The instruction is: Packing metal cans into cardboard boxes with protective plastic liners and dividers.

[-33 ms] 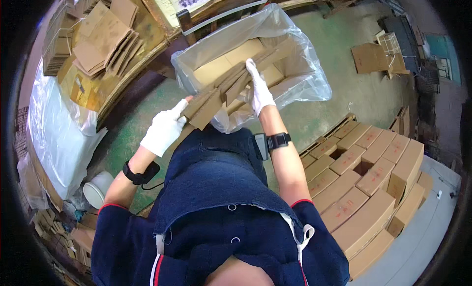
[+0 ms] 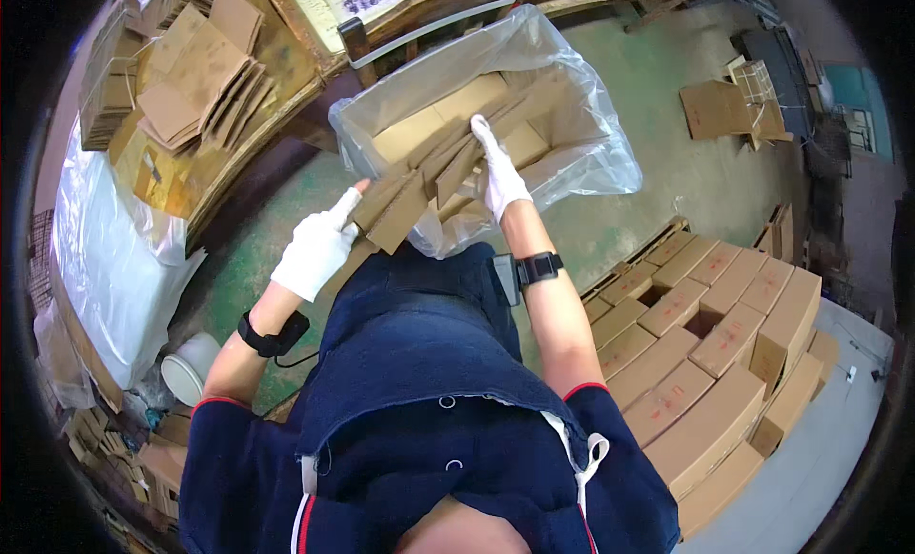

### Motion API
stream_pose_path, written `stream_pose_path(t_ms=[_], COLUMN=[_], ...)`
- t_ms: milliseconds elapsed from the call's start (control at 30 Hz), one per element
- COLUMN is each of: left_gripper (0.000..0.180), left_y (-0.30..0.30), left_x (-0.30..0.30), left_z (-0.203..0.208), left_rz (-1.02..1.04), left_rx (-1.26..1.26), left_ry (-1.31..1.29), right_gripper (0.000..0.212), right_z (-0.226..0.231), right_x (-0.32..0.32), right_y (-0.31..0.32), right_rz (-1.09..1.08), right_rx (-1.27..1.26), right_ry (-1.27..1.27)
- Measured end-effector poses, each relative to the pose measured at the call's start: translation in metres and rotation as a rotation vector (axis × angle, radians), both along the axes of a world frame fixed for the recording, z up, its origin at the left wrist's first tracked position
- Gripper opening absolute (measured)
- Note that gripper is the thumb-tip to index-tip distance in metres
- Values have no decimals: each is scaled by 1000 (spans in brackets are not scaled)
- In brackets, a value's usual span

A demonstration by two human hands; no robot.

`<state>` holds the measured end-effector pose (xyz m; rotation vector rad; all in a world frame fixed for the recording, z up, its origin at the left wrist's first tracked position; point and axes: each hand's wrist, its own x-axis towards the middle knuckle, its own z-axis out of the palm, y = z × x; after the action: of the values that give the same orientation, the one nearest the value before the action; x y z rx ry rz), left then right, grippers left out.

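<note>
A folded brown cardboard carton (image 2: 397, 214), its flaps showing, is held at a slant in front of my body. Its far end reaches over an open cardboard box lined with clear plastic (image 2: 603, 159). White-gloved, my left hand (image 2: 319, 252) grips the near left end, its index finger stretched along the edge with a bare fingertip. My right hand (image 2: 499, 176), also in a white glove, holds the carton's right side, thumb up along it and the other fingers mostly hidden. Inside the lined box, paler cardboard pieces (image 2: 467, 99) show.
Flattened cartons (image 2: 195, 73) are piled on a wooden table (image 2: 253, 144) at the left. Closed boxes (image 2: 681, 392) stand stacked at the right. A white bucket (image 2: 191, 363) and plastic sheeting (image 2: 124, 278) lie at the left. An opened carton (image 2: 715, 111) rests on the floor at the far right.
</note>
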<state>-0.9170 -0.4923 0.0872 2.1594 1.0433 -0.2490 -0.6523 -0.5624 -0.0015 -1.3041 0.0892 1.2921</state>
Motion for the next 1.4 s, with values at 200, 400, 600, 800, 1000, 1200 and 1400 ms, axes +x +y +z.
stream_pose_path(t_ms=[200,400,600,800,1000,1200,1400], left_gripper=[64,62,50,46,42,23,43], left_y=[24,27,48,24,9,28,30], left_x=[25,64,151,177,170,157,155], left_z=[-30,-70,-132,-290,-335,-294,-296], left_rz=[50,212,285,597,563,859,382], left_rx=[-63,51,179,128,258,315,-240], left_ry=[40,-35,176,177,165,324,584], right_gripper=[84,41,46,75,44,49,39], right_z=[-65,-66,-121,-176,-211,-194,-241], right_x=[34,93,203,226,242,215,206], right_y=[16,45,45,39,30,77,71], right_rz=[237,323,703,1098,1076,1344,1372], right_rx=[-63,-216,-232,-243,-738,-744,-757], right_ry=[-68,429,713,-134,-1267,-1122,-1165])
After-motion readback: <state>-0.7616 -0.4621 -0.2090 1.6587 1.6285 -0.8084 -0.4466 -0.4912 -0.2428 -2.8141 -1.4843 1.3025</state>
